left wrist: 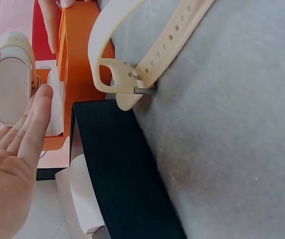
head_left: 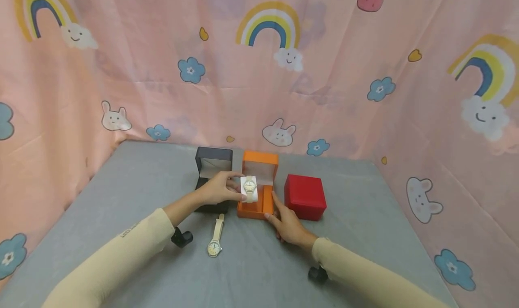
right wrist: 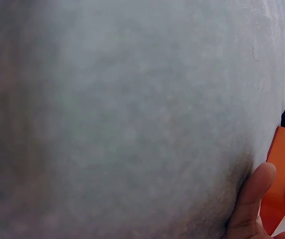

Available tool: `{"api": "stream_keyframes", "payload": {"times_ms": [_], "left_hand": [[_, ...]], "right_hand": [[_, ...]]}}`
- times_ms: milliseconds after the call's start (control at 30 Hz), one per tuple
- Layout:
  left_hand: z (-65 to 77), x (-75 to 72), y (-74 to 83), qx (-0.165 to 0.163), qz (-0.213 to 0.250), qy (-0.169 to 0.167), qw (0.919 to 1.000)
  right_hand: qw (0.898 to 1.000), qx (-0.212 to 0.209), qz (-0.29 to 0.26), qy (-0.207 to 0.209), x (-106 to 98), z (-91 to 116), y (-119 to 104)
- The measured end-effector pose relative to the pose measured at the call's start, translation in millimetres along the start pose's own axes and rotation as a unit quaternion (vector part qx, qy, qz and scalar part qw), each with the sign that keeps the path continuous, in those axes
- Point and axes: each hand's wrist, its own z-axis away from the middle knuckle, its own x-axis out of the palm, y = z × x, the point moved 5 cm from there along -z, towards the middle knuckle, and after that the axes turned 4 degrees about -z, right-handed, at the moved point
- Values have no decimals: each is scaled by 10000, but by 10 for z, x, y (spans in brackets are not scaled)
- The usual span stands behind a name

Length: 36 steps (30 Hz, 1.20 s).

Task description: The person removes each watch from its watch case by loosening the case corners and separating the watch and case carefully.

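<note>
My left hand [head_left: 219, 188] pinches a white watch cushion [head_left: 243, 181] between thumb and fingers, over the open orange watch box [head_left: 267, 200]. Around the cushion runs a cream-strapped wristwatch [head_left: 249, 187], its round dial turned up. In the left wrist view the cushion's pale oval end [left wrist: 10, 89] faces the camera. At the orange box's front right corner, my right hand [head_left: 292, 224] grips the wall, thumb at the front and index finger along the side. A second cream-strapped wristwatch [head_left: 215, 245] lies on the table in front of the boxes.
A black watch box [head_left: 214, 154] stands open left of the orange one, partly behind my left hand; a pale cushion [left wrist: 85, 199] shows inside it. To the right sits a closed red box [head_left: 305, 193]. A pink patterned curtain [head_left: 227, 100] hangs behind the grey table [head_left: 142, 177].
</note>
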Motion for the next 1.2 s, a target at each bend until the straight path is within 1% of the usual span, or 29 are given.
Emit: {"api": "stream_keyframes", "payload": {"times_ms": [233,367,500,667,800,933,1200], "left_hand": [[50,-17,24,-59,-43,87,9999],[81,2,38,-35,1,41,10000],[118,8,45,24,-67,-15,10000],[152,-12,57,135,-126,8,9998],[180,-5,45,103,-66,-45,9999],[197,-3,39,36,2,-49,10000],[176,19,33,94,-14,-129,9999]], "right_hand": [[10000,-43,11,18,-8,14,-9],[10000,41,15,9,-3,25,2],[10000,56,29,4,-2,35,4],[9999,-138,26,35,-8,21,-21],[9997,-252,41,-46,11,15,-26],[9995,-295,36,-59,13,9,-37],[9998,-197,77,12,-21,-6,-28]]}}
